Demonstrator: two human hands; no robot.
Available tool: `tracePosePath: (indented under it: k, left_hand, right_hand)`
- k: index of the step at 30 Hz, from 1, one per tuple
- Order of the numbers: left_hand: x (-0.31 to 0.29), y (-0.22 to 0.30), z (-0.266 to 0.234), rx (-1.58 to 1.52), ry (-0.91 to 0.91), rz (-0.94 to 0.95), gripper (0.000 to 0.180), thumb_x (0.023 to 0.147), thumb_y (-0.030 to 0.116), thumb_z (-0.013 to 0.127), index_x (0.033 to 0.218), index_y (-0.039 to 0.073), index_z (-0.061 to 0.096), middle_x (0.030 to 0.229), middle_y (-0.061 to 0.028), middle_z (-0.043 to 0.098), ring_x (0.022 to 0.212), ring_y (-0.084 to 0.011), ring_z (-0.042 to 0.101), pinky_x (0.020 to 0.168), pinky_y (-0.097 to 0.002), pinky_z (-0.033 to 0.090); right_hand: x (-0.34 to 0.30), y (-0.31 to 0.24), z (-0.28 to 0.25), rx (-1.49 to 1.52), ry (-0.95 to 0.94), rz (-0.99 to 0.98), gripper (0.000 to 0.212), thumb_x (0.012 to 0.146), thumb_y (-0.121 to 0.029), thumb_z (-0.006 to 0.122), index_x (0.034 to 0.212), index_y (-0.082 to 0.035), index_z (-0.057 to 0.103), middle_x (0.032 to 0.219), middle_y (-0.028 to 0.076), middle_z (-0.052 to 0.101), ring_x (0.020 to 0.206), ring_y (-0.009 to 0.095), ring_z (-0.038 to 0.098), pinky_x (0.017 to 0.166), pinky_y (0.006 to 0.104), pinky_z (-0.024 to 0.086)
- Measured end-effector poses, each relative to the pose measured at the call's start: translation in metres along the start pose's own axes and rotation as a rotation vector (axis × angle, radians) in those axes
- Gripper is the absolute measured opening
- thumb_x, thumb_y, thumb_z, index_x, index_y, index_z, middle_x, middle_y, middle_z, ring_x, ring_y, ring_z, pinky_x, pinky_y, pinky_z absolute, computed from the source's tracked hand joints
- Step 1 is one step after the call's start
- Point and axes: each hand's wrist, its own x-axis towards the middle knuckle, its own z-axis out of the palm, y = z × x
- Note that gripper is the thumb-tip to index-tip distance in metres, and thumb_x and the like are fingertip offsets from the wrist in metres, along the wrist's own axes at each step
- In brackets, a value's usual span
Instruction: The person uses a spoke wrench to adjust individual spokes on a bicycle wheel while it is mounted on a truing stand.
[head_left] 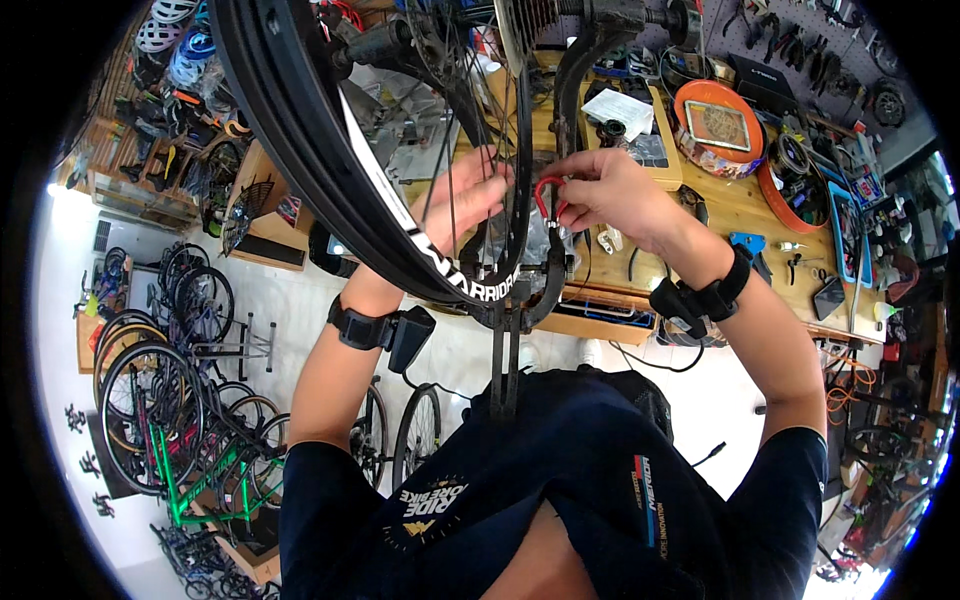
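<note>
A bicycle wheel with a black rim [330,185] and white lettering stands upright in a dark metal truing stand [568,105]. Its thin spokes cross in front of my left hand [462,200]. That hand's fingers are bent together by the spokes near the rim; what lies between the tips is hidden. On the wheel's right side, my right hand [615,195] pinches a small red tool with a curved, loop-like handle [541,190]. Its silver end points down beside the stand. The cassette [522,30] shows at the top by the hub.
Behind the wheel is a wooden workbench [735,215] with orange round trays [715,110], a blue tray [850,235] and loose tools. Bikes [165,400] stand at left and helmets [190,60] hang upper left. A black cable [665,368] hangs below the bench edge.
</note>
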Motion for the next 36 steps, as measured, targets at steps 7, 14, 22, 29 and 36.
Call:
tracePosePath:
  k: [7,14,22,29,36]
  left_hand:
    - [0.01,-0.033,-0.007,0.12,0.061,0.048,0.052,0.099,0.038,0.048,0.141,0.01,0.036,0.119,-0.0065,0.058,0.11,-0.0164,0.056,0.095,-0.0324,0.04]
    - [0.006,-0.034,0.003,0.092,0.036,0.11,0.041,0.101,0.034,0.044,0.126,0.001,0.048,0.108,-0.0062,0.06,0.1,-0.014,0.057,0.09,-0.0279,0.042]
    - [0.002,-0.042,0.0,0.308,0.124,0.171,0.042,0.101,0.038,0.042,0.112,-0.001,0.055,0.093,-0.0038,0.059,0.086,-0.0113,0.055,0.08,-0.0244,0.043]
    - [0.0,-0.035,0.006,0.342,0.142,0.217,0.044,0.1,0.041,0.041,0.106,0.0,0.056,0.088,-0.0032,0.057,0.083,-0.0107,0.053,0.077,-0.0242,0.042]
    - [0.001,-0.048,-0.001,0.28,0.16,0.276,0.046,0.098,0.046,0.043,0.105,0.001,0.054,0.09,-0.0025,0.056,0.083,-0.0113,0.051,0.076,-0.0254,0.042]
  right_hand:
    - [0.0,0.013,0.009,0.044,-0.051,-0.032,0.032,0.087,-0.003,0.056,0.117,0.008,0.057,0.09,0.011,0.065,0.072,0.013,0.065,0.067,0.0251,0.057]
    - [0.002,0.014,0.027,0.073,-0.07,-0.039,0.036,0.087,-0.001,0.059,0.119,0.013,0.051,0.092,0.014,0.064,0.075,0.017,0.066,0.07,0.0261,0.057]
    - [0.001,0.017,0.015,0.138,0.076,-0.121,0.033,0.084,0.001,0.058,0.114,0.015,0.053,0.088,0.015,0.064,0.072,0.018,0.066,0.068,0.0268,0.057]
    - [-0.014,0.003,0.024,0.112,-0.054,-0.006,0.037,0.087,-0.003,0.062,0.119,0.012,0.052,0.091,0.013,0.064,0.077,0.015,0.066,0.072,0.0248,0.057]
    - [-0.006,0.007,0.047,0.165,-0.121,-0.032,0.028,0.089,-0.003,0.06,0.112,0.013,0.055,0.091,0.014,0.065,0.078,0.016,0.066,0.072,0.0256,0.057]
